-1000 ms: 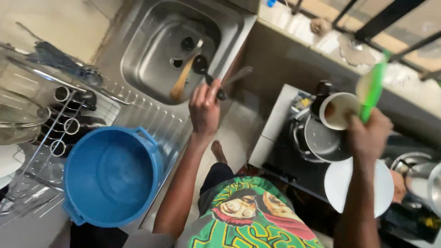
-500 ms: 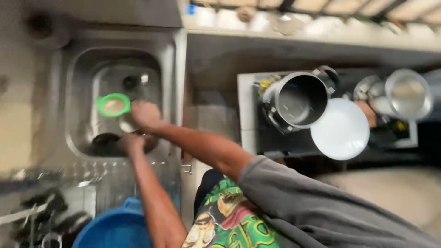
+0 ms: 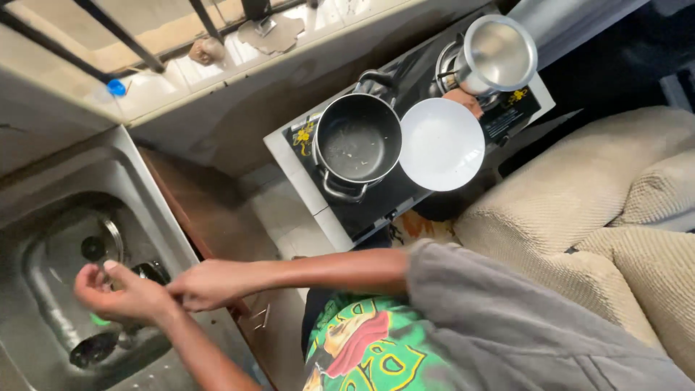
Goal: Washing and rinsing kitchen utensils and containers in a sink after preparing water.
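Both my hands are over the steel sink (image 3: 51, 210) at the lower left. My left hand (image 3: 116, 293) is curled, and a small green thing (image 3: 98, 319) peeks out under it; most of that thing is hidden. My right hand (image 3: 210, 282) reaches in from the right, its fingers lying together against the back of my left hand, with nothing visible in it. A dark ladle (image 3: 90, 347) lies in the basin just below my hands, near the drain (image 3: 93, 247).
A tabletop stove (image 3: 293, 170) to the right carries a black pot (image 3: 358, 145), a white plate (image 3: 441, 143) and a steel pot (image 3: 499, 54). A beige sofa (image 3: 579, 195) is at the far right. A blue cap (image 3: 116, 87) sits on the window sill.
The view has swung right, so the sink now sits at the lower left. My hands stay together over the basin, and the green thing is now mostly hidden under my left hand.
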